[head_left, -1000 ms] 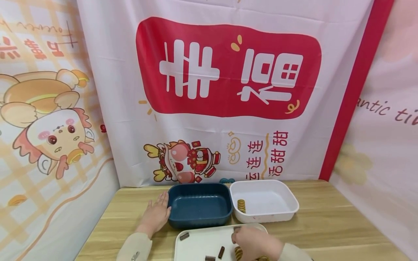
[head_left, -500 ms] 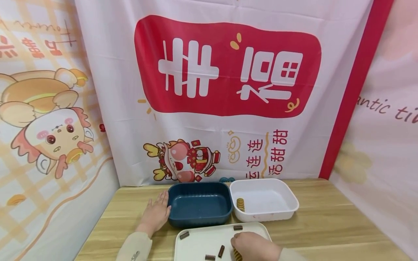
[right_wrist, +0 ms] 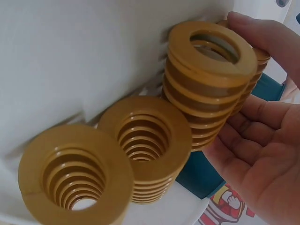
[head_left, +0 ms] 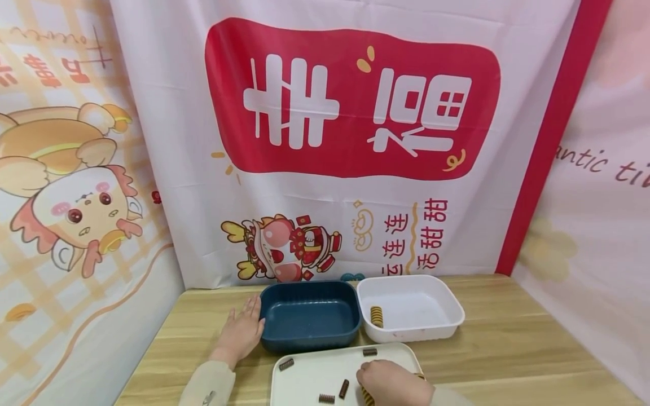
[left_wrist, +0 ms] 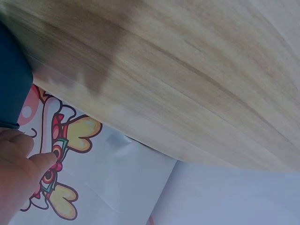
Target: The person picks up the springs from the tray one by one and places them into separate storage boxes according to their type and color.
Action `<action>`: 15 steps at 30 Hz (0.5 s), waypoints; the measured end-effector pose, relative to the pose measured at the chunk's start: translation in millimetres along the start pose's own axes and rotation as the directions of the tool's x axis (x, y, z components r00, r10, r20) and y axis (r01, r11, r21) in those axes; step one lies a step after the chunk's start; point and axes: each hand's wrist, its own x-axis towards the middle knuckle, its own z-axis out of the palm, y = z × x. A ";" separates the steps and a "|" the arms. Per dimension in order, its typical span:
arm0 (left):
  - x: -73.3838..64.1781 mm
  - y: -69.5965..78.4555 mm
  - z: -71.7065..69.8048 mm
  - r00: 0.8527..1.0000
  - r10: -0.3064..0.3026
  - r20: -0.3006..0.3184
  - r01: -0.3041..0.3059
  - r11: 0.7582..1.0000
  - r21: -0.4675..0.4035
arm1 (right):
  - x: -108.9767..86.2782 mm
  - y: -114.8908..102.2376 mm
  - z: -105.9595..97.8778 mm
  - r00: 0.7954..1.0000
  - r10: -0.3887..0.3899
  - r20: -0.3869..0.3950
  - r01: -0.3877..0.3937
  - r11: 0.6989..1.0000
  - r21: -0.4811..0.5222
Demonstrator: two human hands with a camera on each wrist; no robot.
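My left hand [head_left: 241,332] rests with straight fingers against the left wall of a dark blue bin [head_left: 310,343]. In the left wrist view, that hand [left_wrist: 18,164] shows at the lower left beside the bin. Over the right part of a cream tray [head_left: 304,380], my right hand [head_left: 391,383] pinches a yellow coil spring [head_left: 368,397], mostly hidden by the hand. The right wrist view shows the thumb and curled fingers of the right hand [right_wrist: 267,122] about that rear spring; several yellow springs [right_wrist: 145,145] stand in a row before it.
Small dark springs [head_left: 326,398] lie scattered on the tray, one near its far edge [head_left: 369,352]. A white bin [head_left: 421,335] adjoins the blue one and holds a yellow spring [head_left: 376,317]. Behind the wooden table [head_left: 513,338] hangs a printed cloth [head_left: 350,192].
My right hand has shifted slightly left and nearer over the tray, uncovering the dark spring at the far edge and closing about a yellow spring. The left hand stays at the blue bin.
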 end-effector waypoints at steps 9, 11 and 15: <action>0.4 0.0 0.3 1.000 0.012 -0.011 -0.012 1.000 -0.010 | -2.3 0.2 0.4 0.998 -0.037 -0.046 0.034 0.998 -0.049; 0.3 0.4 0.6 1.000 0.009 -0.008 -0.009 1.000 -0.010 | -2.6 1.4 0.7 0.999 -0.037 -0.039 0.036 0.999 -0.038; -1.6 1.6 0.6 1.000 0.013 -0.015 -0.013 1.000 -0.007 | -2.6 2.3 2.8 0.999 -0.042 -0.029 0.041 0.999 -0.021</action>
